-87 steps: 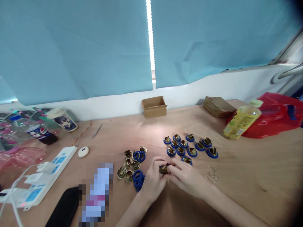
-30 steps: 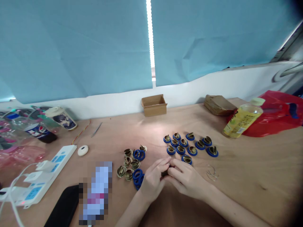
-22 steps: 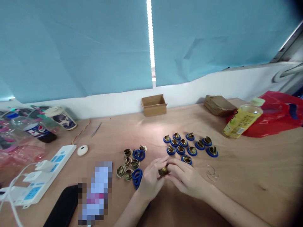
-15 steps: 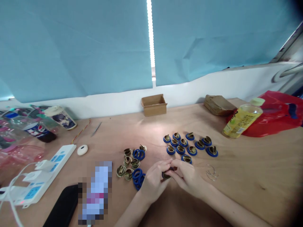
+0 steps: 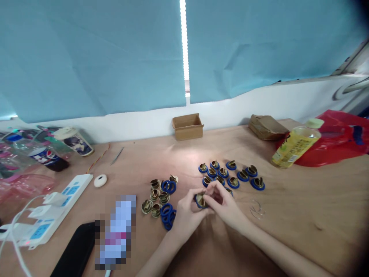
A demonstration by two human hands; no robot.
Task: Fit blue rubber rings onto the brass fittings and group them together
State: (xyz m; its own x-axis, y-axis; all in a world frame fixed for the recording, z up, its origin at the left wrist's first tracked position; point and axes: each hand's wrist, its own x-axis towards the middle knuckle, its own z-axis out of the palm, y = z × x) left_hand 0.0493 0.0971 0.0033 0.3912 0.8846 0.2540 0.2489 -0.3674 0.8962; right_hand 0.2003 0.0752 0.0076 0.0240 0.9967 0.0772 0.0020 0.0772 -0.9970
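Both hands grasp a round metal fitting point(image 5: 201, 201) over the worktop point(image 5: 305, 188), well in from its far edge. The left hand point(image 5: 188, 211) grips one side of it; the fingers of the right hand point(image 5: 224, 202) pinch the other. Its disc face tilts up toward the viewer; being round, it shows no clear long axis. It looks dull gold, with blue at its rim, and fingers hide part of it. Bare fittings point(image 5: 164, 197) with folded metal tabs and smooth blue rings point(image 5: 165, 220) lie left of the hands. Blue-ringed fittings point(image 5: 233, 182) sit toward the far edge, where an open cardboard box point(image 5: 188, 133) stands.
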